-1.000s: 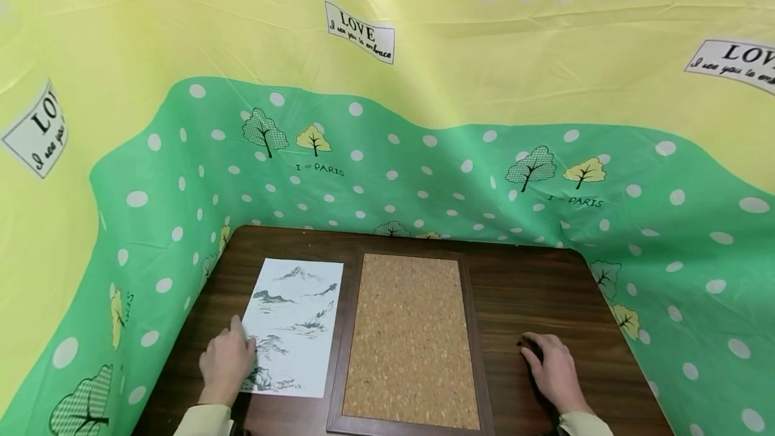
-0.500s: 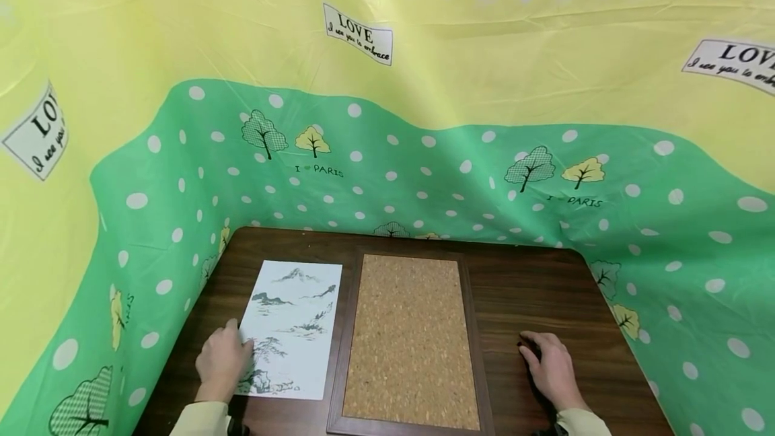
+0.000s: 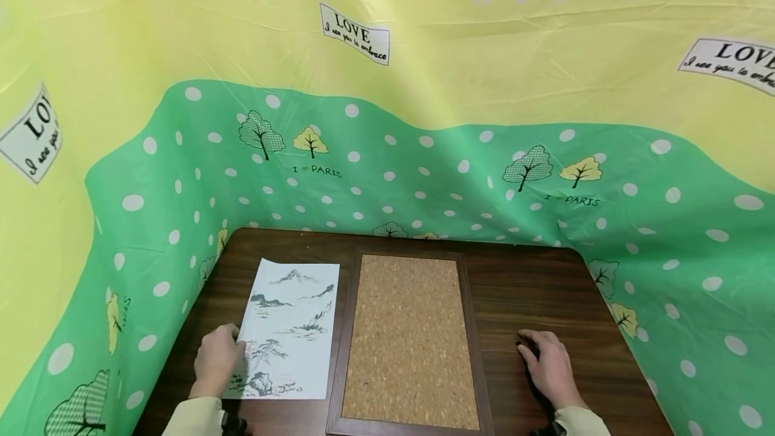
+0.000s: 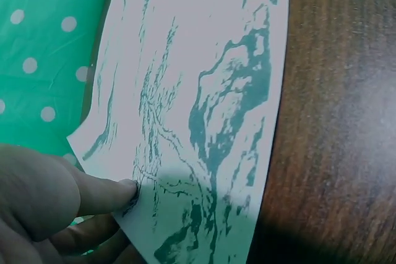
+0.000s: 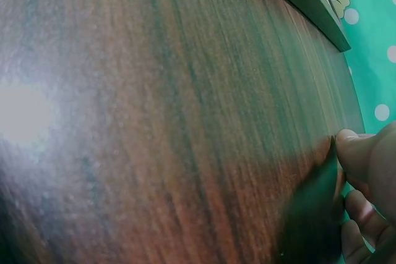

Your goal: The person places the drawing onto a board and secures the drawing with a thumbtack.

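Observation:
A white sheet of paper [image 3: 297,315] printed with a grey ink landscape lies at the left of the table. My left hand [image 3: 214,358] pinches its left edge low down. In the left wrist view the thumb [image 4: 105,197] presses on the printed side, other fingers are partly hidden beneath the paper, and the sheet bends up along that edge. To the right of the paper lies a cork board [image 3: 412,335] in a dark brown frame. My right hand [image 3: 552,365] rests on the table beyond the board, fingers loosely curled, with a dark shadow at the fingertips.
The dark wood-grain table [image 3: 521,288] has rounded far corners. A green and yellow curtain [image 3: 418,173] with white dots and printed trees encloses the back and both sides. A dark wristband [image 3: 233,424] shows at the left sleeve.
My left hand has drawn back slightly toward the lower left, and the paper has shifted a little left with it, its top left corner now curling up. The right hand stays put.

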### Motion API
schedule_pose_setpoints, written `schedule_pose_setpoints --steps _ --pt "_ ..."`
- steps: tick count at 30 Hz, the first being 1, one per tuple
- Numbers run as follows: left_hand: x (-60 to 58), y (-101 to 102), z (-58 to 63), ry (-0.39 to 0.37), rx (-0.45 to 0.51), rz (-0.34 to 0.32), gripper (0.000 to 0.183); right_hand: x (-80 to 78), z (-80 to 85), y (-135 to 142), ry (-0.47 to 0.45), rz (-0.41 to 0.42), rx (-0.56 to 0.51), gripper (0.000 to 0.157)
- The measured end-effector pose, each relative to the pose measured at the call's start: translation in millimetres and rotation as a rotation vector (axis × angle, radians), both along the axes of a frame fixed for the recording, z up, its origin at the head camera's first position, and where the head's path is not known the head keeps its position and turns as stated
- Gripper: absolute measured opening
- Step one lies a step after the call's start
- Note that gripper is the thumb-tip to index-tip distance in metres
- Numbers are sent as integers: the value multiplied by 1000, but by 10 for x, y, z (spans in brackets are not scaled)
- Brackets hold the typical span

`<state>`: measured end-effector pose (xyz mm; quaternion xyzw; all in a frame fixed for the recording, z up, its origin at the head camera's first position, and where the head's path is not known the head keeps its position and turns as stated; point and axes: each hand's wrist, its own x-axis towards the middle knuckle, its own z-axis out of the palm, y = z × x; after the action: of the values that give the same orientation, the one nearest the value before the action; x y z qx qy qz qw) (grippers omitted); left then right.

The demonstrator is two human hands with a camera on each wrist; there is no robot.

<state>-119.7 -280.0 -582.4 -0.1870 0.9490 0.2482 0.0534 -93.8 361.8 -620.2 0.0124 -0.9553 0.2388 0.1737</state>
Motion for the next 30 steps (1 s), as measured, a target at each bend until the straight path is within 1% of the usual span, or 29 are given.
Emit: schedule_pose_setpoints --steps 5,9,13,19,22,30 --pt "12 -59 -10 35 61 -22 7 -3 -7 -1 -4 1 -2 25" --pt "2 -127 -2 60 101 -49 13 -9 0 -4 -15 1 -5 24" --pt "-9 -201 15 51 111 -62 15 -13 5 -9 -12 3 -12 22" --pt "1 -272 57 31 144 -42 13 -29 6 -12 -18 6 -15 19" --pt "8 -300 76 45 155 -33 13 -29 2 -7 -11 8 -16 20" --pt "19 -329 125 60 198 24 14 -42 -9 -4 -2 10 -17 18"
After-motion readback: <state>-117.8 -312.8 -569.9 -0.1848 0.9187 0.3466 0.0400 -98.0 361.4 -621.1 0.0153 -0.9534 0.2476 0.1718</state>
